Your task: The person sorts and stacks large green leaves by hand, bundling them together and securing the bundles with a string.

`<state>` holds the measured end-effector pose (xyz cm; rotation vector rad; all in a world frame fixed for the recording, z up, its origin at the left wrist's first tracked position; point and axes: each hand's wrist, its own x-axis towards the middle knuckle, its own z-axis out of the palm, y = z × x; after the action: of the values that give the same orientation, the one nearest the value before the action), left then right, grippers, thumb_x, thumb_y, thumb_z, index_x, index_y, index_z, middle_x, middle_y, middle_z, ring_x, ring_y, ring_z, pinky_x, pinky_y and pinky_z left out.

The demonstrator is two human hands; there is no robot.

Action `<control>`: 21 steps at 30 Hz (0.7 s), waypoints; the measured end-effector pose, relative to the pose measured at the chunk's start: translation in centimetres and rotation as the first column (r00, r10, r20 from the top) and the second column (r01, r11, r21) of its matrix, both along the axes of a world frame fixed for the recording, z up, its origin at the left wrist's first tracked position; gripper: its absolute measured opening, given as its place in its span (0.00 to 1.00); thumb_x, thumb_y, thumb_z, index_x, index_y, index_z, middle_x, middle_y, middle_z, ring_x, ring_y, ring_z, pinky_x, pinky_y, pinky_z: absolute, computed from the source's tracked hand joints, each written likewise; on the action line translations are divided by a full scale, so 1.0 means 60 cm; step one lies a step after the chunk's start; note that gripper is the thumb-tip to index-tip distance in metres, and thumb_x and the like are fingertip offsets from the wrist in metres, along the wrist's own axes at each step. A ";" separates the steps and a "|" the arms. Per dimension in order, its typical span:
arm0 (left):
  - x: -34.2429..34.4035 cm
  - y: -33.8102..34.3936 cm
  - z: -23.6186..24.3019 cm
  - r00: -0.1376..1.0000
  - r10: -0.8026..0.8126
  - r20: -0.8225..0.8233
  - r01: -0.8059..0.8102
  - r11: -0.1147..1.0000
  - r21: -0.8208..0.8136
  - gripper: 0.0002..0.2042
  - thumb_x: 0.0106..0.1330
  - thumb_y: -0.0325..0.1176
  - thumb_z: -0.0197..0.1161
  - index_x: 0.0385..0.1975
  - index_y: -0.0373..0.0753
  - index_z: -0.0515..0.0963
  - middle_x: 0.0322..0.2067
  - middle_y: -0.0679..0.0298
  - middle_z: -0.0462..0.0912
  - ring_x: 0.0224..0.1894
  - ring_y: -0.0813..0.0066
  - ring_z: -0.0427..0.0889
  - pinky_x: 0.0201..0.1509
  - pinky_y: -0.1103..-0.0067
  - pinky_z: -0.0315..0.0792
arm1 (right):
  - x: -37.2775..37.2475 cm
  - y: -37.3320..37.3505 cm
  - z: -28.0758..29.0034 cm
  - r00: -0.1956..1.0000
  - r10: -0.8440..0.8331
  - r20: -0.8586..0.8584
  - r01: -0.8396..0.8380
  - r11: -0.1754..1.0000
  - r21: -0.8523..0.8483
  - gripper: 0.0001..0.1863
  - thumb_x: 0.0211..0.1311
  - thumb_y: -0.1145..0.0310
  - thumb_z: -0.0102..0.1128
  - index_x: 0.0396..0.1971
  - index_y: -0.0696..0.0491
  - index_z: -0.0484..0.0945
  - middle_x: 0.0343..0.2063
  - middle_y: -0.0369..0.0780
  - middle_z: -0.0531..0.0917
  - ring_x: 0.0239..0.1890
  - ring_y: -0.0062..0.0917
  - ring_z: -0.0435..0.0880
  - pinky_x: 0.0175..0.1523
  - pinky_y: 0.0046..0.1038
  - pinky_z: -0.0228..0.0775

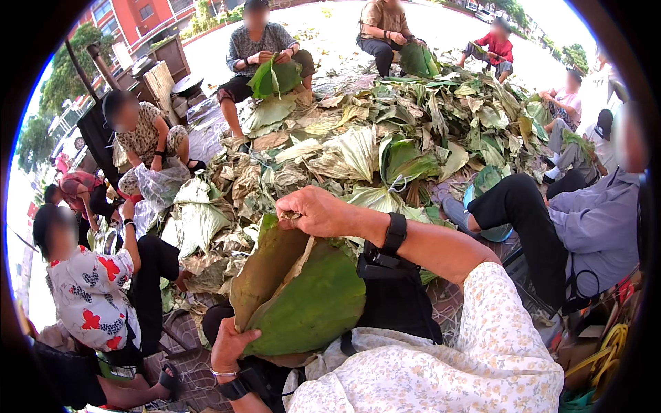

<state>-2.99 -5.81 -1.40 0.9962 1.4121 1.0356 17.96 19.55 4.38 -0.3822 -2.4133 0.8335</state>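
The folded green leaf [303,296] runs lengthwise from lower left up to upper right; the left hand [231,347] grips its bottom edge, the right hand [313,212] pinches its top.

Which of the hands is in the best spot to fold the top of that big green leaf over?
Probably the right hand. It already pinches the folded leaf's top edge, near the crease. The left hand grips the bottom edge, so it seems better placed to steady the leaf.

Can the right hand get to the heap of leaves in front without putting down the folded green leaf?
Probably yes. The right hand grips the top edge of the folded green leaf, and the heap of leaves begins just beyond it with nothing between; the left hand holds the lower edge.
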 end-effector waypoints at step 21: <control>0.021 -0.002 0.016 0.992 0.116 0.055 -0.119 0.991 0.062 0.12 0.47 0.19 0.62 0.34 0.30 0.77 0.32 0.71 0.79 0.33 0.86 0.74 0.38 0.84 0.68 | 0.000 -0.004 0.036 0.998 0.034 0.060 -0.028 0.995 -0.095 0.12 0.49 0.65 0.62 0.25 0.59 0.73 0.16 0.43 0.71 0.21 0.32 0.70 0.29 0.29 0.61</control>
<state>-1.70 -5.93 -0.42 0.9354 1.4158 1.1922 17.97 19.29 6.57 -0.4132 -2.4479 0.9655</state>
